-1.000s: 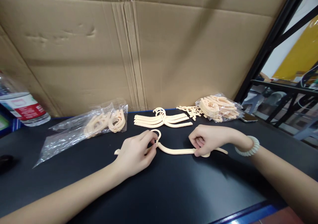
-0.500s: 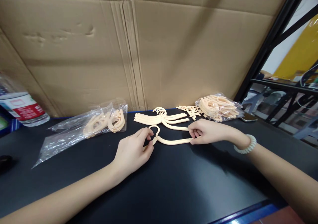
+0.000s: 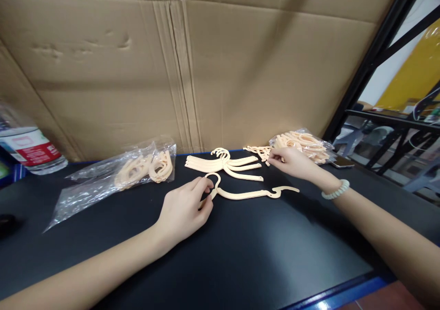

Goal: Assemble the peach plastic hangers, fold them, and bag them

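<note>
My left hand (image 3: pixel 187 202) is closed on a cream plastic clothes hanger (image 3: pixel 242 195) near the base of its hook, and covers most of its left arm. The hanger's right arm stretches over the dark tabletop, and at its tip sits a small S-shaped piece (image 3: pixel 275 192) of the same cream plastic. My right hand (image 3: pixel 292 162) is at the pile of small cream plastic pieces (image 3: pixel 258 151), its fingertips pinched together; whether a piece is between them I cannot make out. Behind the held hanger lies a row of several overlapping cream hangers (image 3: pixel 206 164).
A clear bag of cream parts (image 3: pixel 307 146) lies at the back right beside a phone (image 3: pixel 343 162). Another clear bag (image 3: pixel 137 168) with looped parts is at left. A large bottle (image 3: pixel 34 152) stands far left. A cardboard sheet (image 3: pixel 240 71) walls the back.
My right hand has left the hanger's right tip and moved back and right to the small pieces. The S-shaped piece at the tip now shows. My left hand stays put.
</note>
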`<state>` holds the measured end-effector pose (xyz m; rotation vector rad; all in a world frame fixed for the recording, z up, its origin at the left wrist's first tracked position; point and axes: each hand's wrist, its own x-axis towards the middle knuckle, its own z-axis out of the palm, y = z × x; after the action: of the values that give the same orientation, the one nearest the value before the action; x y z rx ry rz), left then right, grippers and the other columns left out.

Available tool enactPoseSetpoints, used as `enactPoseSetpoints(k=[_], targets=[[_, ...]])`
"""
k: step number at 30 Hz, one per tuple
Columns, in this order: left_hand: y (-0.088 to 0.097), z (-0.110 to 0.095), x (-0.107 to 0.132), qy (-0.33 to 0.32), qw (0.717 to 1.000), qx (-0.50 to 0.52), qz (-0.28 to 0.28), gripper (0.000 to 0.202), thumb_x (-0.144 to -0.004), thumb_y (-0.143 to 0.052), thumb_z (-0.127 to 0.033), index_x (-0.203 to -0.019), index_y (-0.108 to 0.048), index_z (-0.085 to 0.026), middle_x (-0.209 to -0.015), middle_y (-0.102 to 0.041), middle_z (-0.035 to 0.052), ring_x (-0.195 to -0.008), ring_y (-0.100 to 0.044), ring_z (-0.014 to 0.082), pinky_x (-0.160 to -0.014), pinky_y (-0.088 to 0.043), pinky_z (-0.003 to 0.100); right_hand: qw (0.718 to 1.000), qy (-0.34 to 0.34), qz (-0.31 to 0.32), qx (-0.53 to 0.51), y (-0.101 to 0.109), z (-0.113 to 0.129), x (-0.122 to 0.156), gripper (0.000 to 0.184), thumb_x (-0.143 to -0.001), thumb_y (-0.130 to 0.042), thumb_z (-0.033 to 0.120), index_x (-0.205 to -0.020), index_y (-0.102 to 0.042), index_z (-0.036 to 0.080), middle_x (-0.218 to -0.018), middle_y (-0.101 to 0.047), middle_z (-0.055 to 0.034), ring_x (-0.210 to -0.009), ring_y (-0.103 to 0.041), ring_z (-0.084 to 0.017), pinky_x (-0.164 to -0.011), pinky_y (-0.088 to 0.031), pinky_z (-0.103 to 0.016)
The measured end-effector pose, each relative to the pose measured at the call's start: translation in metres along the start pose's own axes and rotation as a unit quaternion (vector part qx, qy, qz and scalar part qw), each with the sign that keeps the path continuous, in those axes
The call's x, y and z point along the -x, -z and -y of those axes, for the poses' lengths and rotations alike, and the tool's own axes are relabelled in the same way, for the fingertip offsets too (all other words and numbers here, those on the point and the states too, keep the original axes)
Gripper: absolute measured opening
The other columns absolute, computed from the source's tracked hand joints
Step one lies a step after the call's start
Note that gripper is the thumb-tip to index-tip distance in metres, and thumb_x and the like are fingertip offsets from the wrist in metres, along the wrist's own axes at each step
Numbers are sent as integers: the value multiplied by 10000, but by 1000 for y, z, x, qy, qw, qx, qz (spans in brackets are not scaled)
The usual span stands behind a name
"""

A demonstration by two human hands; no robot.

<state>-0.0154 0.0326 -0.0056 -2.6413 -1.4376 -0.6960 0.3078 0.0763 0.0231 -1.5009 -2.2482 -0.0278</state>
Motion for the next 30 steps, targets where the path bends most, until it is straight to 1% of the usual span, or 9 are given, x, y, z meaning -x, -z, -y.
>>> enactPoseSetpoints(k=[7,11,14,17,20,22,23,26,30], targets=[[-1,1,0,-19,1000,4,-16,152,-823,-489,-211,-964,-542,-235,-888,-679,7,-773,-664,191,-574,-420,263,999,6,-18,50,-10,-27,-5,159,-813,-492,105,-806,-640,162,-795,-665,-83,-788,-576,-219,-708,-415,-318],[-1,1,0,-23,1000,7,-15,155,-824,-491,-214,-971,-538,-235,-885,-678,9,-769,-663,191,-576,-423,263,997,40,-10,69,-13,-29,-5,248,-767,-510,38,-899,-680,160,-892,-674,-109,-939,-557,-278,-839,-422,-397],[0,0,1,-14,999,20,-20,188,-812,-493,-195,-990,-535,-237,-879,-676,2,-761,-662,181,-588,-434,262,995,78,14,61,-15,-28,-5,367,-740,-491,-25,-982,-685,172,-981,-673,-97,-993,-560,-265,-889,-434,-396],[2,1,-3,12,998,48,-25,183,-810,-499,-205,-986,-537,-238,-865,-675,-9,-714,-651,167,-600,-457,270,993,102,31,51,-18,-26,-5,349,-766,-486,-25,-976,-686,168,-1013,-664,-102,-998,-576,-256,-895,-454,-397],[7,12,-14,36,994,102,-32,148,-820,-491,-222,-959,-541,-227,-835,-670,-6,-707,-647,169,-629,-495,288,992,115,39,44,-20,-27,-6,293,-812,-488,10,-938,-694,177,-998,-665,-102,-988,-589,-256,-898,-463,-412],[12,23,-24,13,988,147,-52,128,-835,-459,-216,-934,-540,-206,-847,-668,19,-766,-656,177,-696,-523,304,991,118,39,40,-22,-29,-7,285,-825,-486,20,-936,-698,175,-988,-668,-107,-976,-595,-259,-891,-468,-422],[13,30,-28,-2,987,149,-64,142,-846,-440,-208,-943,-543,-196,-899,-676,38,-834,-660,184,-775,-527,326,991,118,39,38,-22,-29,-8,287,-826,-483,18,-939,-699,171,-985,-669,-111,-973,-596,-260,-887,-469,-424],[14,47,-36,-23,995,87,-42,238,-869,-408,-225,-1033,-572,-171,-1058,-687,91,-1013,-639,226,-906,-501,396,992,119,39,33,-22,-29,-8,308,-821,-472,1,-943,-701,166,-982,-673,-115,-967,-604,-254,-876,-477,-410],[7,61,-37,-24,998,59,-11,313,-871,-418,-250,-1101,-609,-158,-1142,-694,117,-1066,-636,263,-951,-487,453,992,120,34,28,-23,-28,-7,317,-817,-464,-5,-938,-703,165,-965,-680,-113,-932,-619,-242,-843,-491,-392]])
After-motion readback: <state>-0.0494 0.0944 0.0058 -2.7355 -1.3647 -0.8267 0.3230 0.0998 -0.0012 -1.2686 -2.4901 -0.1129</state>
